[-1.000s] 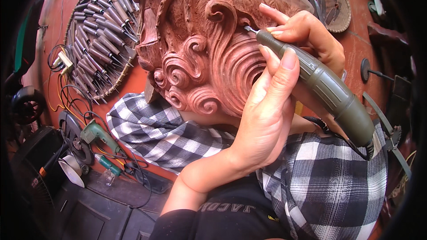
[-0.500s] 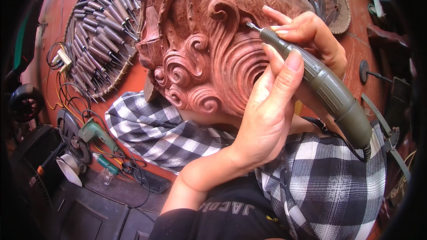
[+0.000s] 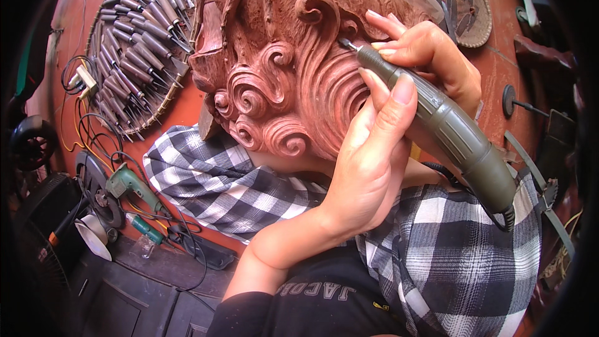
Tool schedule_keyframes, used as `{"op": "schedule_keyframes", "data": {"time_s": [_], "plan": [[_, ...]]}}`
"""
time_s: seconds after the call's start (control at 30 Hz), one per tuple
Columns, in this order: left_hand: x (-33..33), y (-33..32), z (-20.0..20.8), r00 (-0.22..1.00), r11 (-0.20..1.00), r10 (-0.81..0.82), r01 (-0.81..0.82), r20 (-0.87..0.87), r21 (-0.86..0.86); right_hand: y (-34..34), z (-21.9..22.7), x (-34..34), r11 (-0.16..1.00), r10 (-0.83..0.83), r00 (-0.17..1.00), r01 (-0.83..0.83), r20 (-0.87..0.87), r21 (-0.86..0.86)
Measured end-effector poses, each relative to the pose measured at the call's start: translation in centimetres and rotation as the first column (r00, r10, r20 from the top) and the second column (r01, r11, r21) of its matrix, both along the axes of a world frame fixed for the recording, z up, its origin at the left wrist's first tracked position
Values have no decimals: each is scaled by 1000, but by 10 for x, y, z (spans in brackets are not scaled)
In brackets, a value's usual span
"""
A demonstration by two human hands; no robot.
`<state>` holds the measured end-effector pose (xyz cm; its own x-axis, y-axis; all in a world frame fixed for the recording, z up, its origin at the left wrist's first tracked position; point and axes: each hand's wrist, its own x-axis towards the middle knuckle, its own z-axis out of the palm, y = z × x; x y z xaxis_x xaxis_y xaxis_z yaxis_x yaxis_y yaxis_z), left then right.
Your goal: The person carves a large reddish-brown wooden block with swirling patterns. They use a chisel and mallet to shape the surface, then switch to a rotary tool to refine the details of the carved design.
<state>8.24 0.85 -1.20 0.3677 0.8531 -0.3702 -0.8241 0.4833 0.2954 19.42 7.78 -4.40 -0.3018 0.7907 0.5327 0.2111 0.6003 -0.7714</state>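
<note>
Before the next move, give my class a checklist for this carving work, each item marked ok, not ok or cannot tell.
1. Rotary tool held: ok; the right hand grips its front part, with the left hand alongside.
2. Bit touching the wood carving: cannot tell; its tip overlaps the carving in view.
3. Bit spinning: cannot tell.
4. Hand protection: not ok; both hands are bare.
5. Plaid cloth clear of the bit: ok; it lies over the lap.
6. Chisels set aside: ok; they lie in a basket.
</note>
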Motion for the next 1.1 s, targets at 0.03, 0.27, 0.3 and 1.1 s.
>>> {"op": "schedule_keyframes", "data": {"time_s": [0.03,0.27,0.3,1.1], "plan": [[0,-1,1,1000,1000,-5,5,3,-3,0,0,0,1000,8,1000,-8,-9,9],[-1,1,1,999,999,-37,37,-9,1,0,0,-2,996,-83,996,83,-21,20],[-1,1,0,999,999,-47,47,-4,4,0,0,-2,995,-98,995,98,-20,20],[-9,-5,4,1000,999,-28,29,13,-43,-3,0,-5,997,-64,998,64,6,44]]}}
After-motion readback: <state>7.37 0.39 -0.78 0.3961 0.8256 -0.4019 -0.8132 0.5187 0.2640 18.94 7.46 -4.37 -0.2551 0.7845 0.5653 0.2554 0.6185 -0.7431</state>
